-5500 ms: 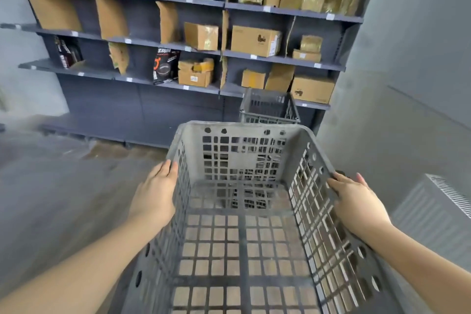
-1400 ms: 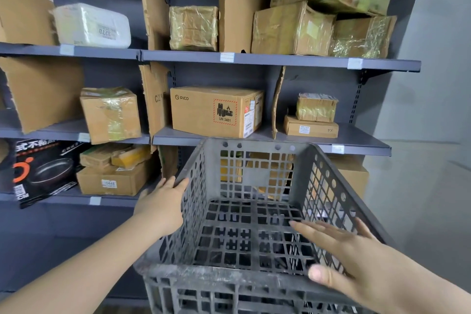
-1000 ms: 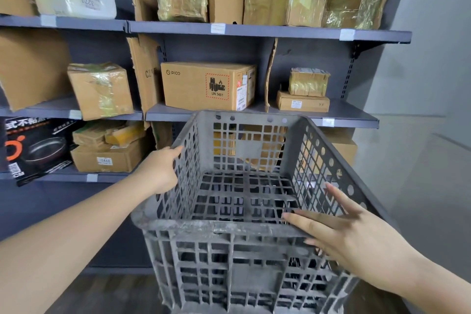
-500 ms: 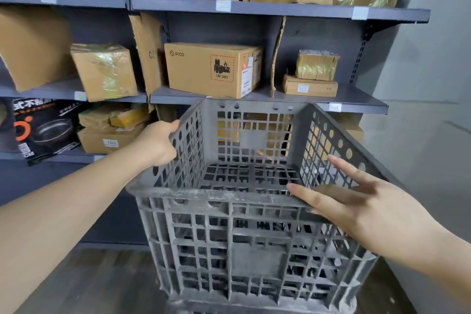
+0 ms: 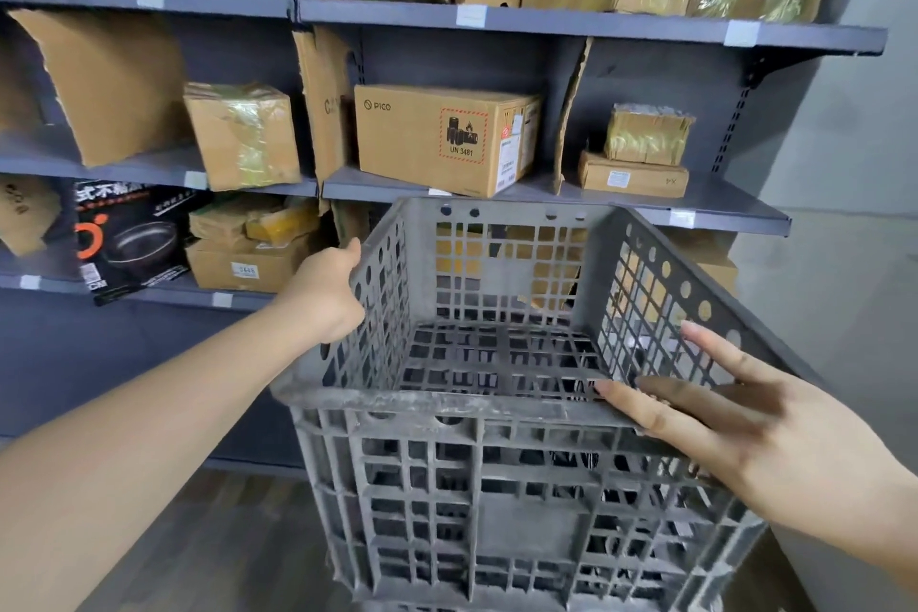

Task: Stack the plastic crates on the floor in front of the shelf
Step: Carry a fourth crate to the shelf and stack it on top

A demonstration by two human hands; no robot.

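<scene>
A dusty grey plastic crate (image 5: 497,462) with lattice walls stands upright and empty in front of the shelf (image 5: 546,22). My left hand (image 5: 328,293) is curled over the top of its left wall, thumb on the rim. My right hand (image 5: 735,422) lies flat with fingers spread against the near right corner, closed on nothing. A thin strip of grey plastic at the bottom edge may be another crate beneath; I cannot tell what the crate rests on.
Cardboard boxes fill the grey shelves, with a PICO box (image 5: 442,139) just behind the crate's far rim. A black pan carton (image 5: 129,239) leans at the left. A pale wall (image 5: 844,263) closes the right side. Dark floor (image 5: 208,537) shows lower left.
The crate has come down from chest height and sits lower against the shelf. My right hand left the side wall and now lies spread on the near right corner. My left hand kept its hold.
</scene>
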